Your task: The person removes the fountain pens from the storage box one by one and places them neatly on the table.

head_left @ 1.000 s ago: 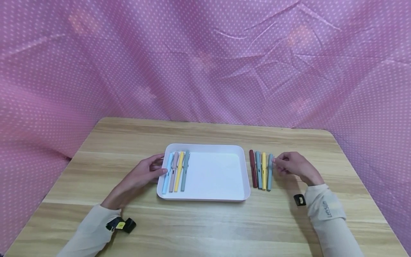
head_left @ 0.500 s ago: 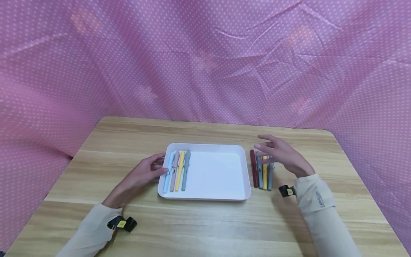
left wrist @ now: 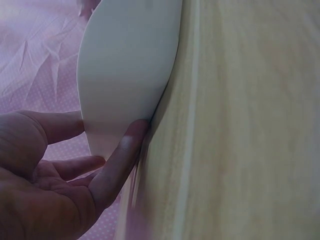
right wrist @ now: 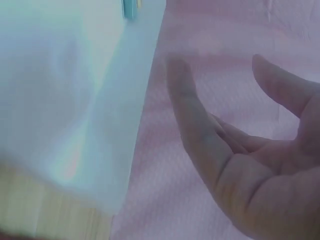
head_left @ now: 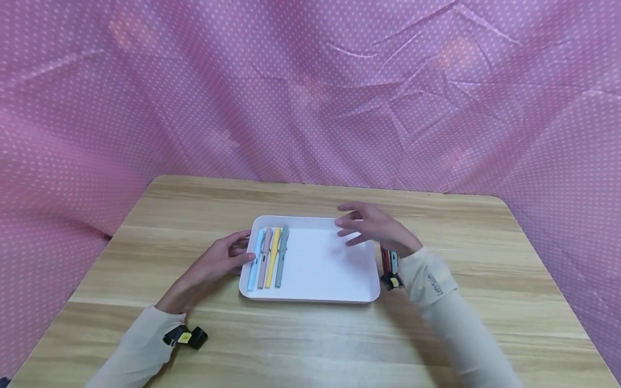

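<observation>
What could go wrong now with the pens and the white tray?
Maybe these: the left hand grips the edge of the white tray, so a sudden tug could make the four pens inside roll out of line. The right wrist's black camera is close to the pens on the table and might bump them. The right hand, above the tray, could knock its rim.

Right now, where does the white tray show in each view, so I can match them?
Head: the white tray sits near the centre, slightly low.
Left wrist: its outer wall fills the upper part, left of centre.
Right wrist: on the left side, blurred, reaching the top edge.
Shared landmark: the wooden tabletop, visible in all three.
</observation>
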Tool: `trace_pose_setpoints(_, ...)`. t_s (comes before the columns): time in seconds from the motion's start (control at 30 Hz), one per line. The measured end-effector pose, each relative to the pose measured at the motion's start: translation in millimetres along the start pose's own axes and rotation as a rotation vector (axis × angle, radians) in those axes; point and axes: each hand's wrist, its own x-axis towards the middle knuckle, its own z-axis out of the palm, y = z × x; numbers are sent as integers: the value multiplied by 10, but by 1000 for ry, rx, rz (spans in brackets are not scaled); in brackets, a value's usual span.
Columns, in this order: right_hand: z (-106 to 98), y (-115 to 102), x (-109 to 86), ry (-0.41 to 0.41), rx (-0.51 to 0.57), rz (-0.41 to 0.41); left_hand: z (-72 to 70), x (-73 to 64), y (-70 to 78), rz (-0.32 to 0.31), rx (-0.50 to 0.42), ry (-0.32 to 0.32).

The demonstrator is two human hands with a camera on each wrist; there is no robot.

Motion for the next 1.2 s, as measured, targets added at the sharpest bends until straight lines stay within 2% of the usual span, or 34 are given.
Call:
trace_pose_setpoints(0.27,369,-101,270,-28,-82,74,2,-11,8,21,2,-2)
trace_pose_setpoints(0.57,646,-179,464,-34,-152,145,-3,-12,17,17,0,4)
trace_pose_setpoints(0.77,794,-141,566,-28,-200,217,-7,-7,10,4,-7,-6)
trace_pose_setpoints(1.2,1027,-62,772,-41,-326,269,-23,16,5,42,-17,-25)
